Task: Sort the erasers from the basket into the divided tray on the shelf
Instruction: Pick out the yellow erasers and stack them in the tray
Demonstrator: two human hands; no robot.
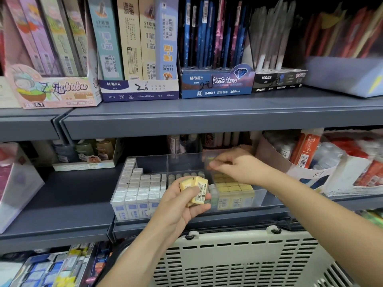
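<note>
Mid-sort: left hand [182, 200] clamped on yellow erasers [196, 190] just before tray [260, 196] on shelf [68, 195], right hand [234, 167] pinched over yellow section, contents blurred, cannot tell; next, probably feeding held erasers into that section; basket [238, 264] below.

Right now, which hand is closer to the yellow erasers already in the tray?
Right. The right hand hovers just above the yellow erasers in the tray. The left hand sits in front of the tray, gripping loose yellow erasers.
</note>
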